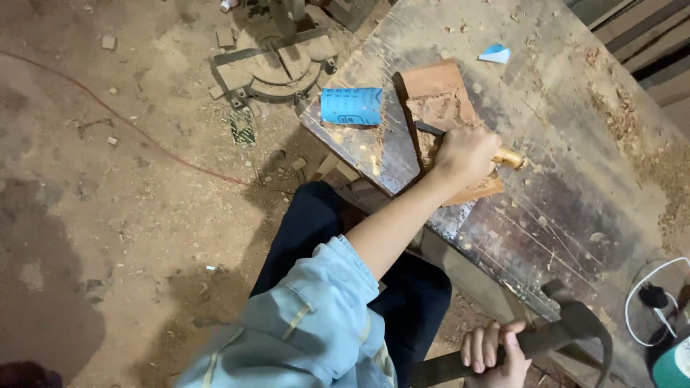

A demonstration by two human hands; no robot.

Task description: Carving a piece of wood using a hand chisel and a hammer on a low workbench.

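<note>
A reddish-brown carved wood panel (437, 90) lies on a worn workbench (575, 144) among shavings. My left hand (466, 152) is closed around a chisel; its yellow handle end (512, 159) sticks out to the right, and the dark blade (429, 129) rests on the panel's carved area. My left arm, in a light denim sleeve, reaches up from the bottom middle. At the bottom edge, below the bench, my right hand (494, 350) grips the wooden handle of a dark metal hammer (575, 327), whose head is off to the right.
A blue sheet of sandpaper (351, 105) lies at the bench's left corner, and a small blue scrap (495, 53) farther back. A dusty metal machine base (277, 61) sits on the dirt floor beside a thin red cable (144, 136). A white cable and a teal object (674, 365) are at the bottom right.
</note>
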